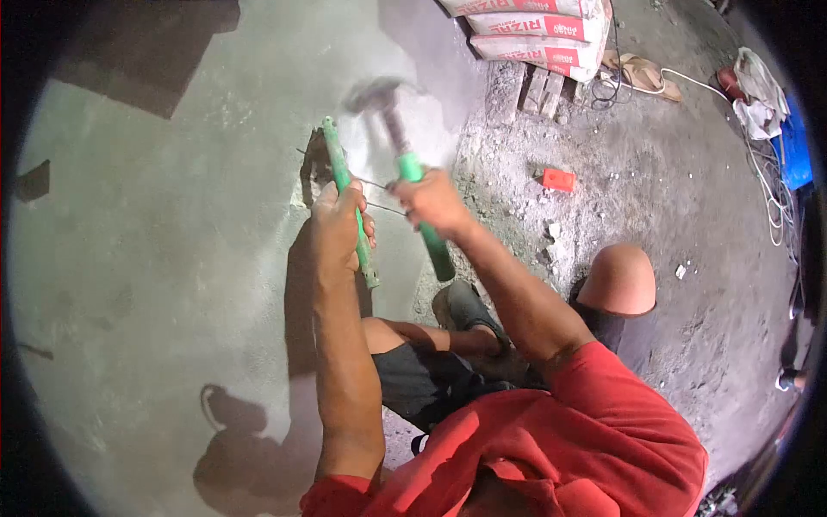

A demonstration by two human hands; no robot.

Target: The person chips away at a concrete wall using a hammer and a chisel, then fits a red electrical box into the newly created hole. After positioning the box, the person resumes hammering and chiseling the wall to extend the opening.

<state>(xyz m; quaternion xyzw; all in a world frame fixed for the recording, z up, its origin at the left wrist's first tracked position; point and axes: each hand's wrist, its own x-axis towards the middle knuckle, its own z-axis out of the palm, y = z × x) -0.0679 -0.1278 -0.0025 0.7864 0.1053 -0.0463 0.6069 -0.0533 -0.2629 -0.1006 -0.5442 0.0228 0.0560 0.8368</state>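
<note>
My left hand point(340, 215) is closed around the middle of a slim green bar point(335, 151), held nearly upright against the grey plastered wall point(172, 250). Its upper end lies at a rough-edged hole point(315, 164) chipped in the wall. Close by on the right, my right hand point(431, 202) grips a hammer point(409, 165) by its green and dark handle. The hammer head points up and is blurred by motion, apart from the bar. Thin wires or rods show between my hands; what they join to is hidden.
Stacked cement bags point(534, 39) rest on wooden pieces point(541, 90) at the wall's foot. An orange box point(558, 179) and pale rubble point(553, 231) lie on the dusty floor. White cable point(769, 194) runs along the right beside a blue object point(797, 146). My bent knee point(618, 280) is nearby.
</note>
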